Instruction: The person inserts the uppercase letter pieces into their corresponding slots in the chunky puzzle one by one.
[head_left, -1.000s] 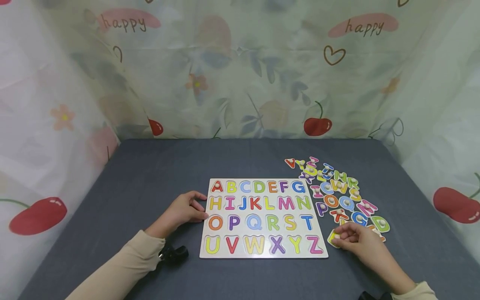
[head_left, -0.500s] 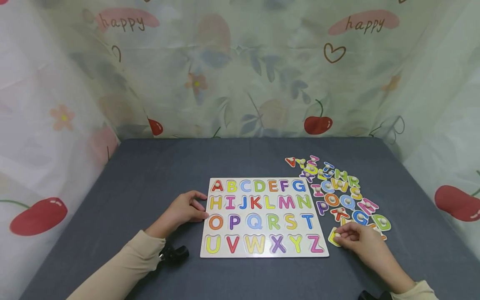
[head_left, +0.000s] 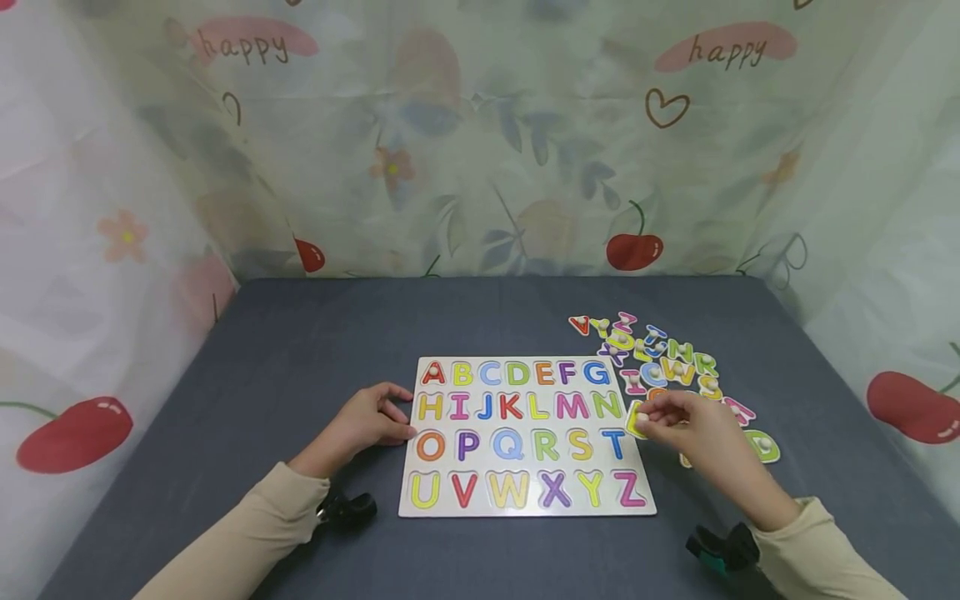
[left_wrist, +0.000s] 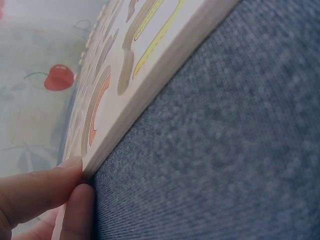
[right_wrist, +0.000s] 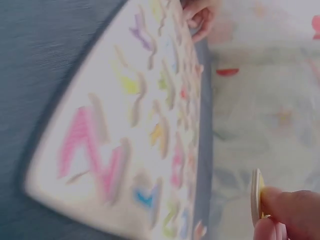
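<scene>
A white alphabet puzzle board (head_left: pixel 528 433) lies flat on the table, with coloured letter recesses from A to Z. A red letter A piece (head_left: pixel 433 372) with a knob sits in its top left recess. My left hand (head_left: pixel 369 417) holds the board's left edge, thumb and fingers right at the rim in the left wrist view. Between thumb and fingers, my right hand (head_left: pixel 693 425) pinches a yellow letter piece (head_left: pixel 634 419) by its knob, at the board's right edge near N and T. Seen edge-on in the right wrist view, the piece (right_wrist: pixel 256 195) is raised; its letter is hidden.
Several loose letter pieces with knobs lie right of the board, among them a green D (head_left: pixel 763 447) and a red V (head_left: pixel 579 325). My right hand covers some. Dark grey cloth (head_left: pixel 337 325) covers the table; a patterned curtain (head_left: pixel 480 167) stands behind.
My right hand has lifted the yellow letter piece from beside the board's lower right corner and moved it up and left to the board's right edge. My left hand stays put.
</scene>
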